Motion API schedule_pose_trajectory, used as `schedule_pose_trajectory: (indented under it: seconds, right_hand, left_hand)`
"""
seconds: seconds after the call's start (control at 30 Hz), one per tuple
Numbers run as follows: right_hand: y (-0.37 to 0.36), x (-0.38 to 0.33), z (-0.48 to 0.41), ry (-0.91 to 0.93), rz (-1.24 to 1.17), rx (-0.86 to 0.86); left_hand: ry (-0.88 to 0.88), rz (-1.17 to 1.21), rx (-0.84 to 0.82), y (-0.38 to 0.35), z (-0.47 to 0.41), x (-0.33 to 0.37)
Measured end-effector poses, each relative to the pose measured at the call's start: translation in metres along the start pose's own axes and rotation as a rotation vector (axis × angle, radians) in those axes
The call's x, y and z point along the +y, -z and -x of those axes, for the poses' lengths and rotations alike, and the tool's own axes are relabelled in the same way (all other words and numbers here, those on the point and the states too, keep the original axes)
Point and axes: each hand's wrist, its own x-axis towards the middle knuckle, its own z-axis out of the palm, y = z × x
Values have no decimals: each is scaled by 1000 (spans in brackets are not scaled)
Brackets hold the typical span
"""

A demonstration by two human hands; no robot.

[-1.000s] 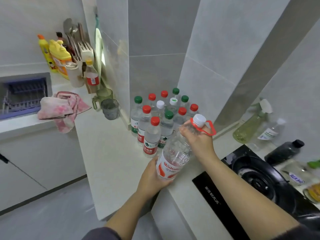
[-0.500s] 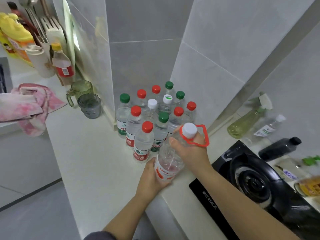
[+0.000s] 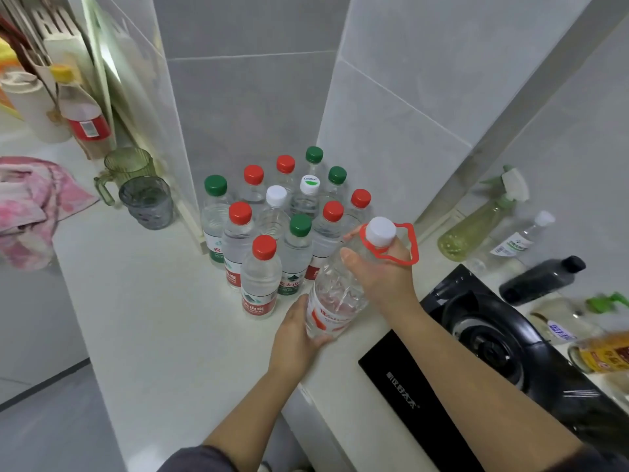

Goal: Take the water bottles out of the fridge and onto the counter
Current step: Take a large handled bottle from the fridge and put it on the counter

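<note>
A large clear water bottle (image 3: 335, 294) with a white cap, a red carry loop and a red-and-white label stands tilted at the counter's (image 3: 146, 318) front, right of the others. My right hand (image 3: 384, 277) grips its neck and shoulder from above. My left hand (image 3: 296, 338) cups its base and label. Several small water bottles (image 3: 260, 277) with red, green and white caps stand grouped in the tiled corner, just left of and behind the large one. The fridge is out of view.
A black gas hob (image 3: 493, 356) lies right of my hands. Behind it are a green spray bottle (image 3: 476, 226), a dark bottle (image 3: 541, 279) and other bottles. Two cups (image 3: 146, 202), a pink cloth (image 3: 30, 206) and a red-labelled bottle (image 3: 85, 114) sit at the left.
Both hands have lowered the large bottle toward the counter beside the group, and it is more upright than a second ago. My view has moved closer and to the right.
</note>
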Motion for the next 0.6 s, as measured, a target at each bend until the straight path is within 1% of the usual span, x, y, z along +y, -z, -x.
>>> schedule_pose_trajectory:
  seconds: [0.37, 0.6]
  right_hand:
    - [17, 20, -45, 29, -46, 87]
    - [28, 32, -63, 43, -33, 142]
  left_hand:
    - [-4, -56, -36, -26, -50, 13]
    - [60, -165, -4, -45, -65, 15]
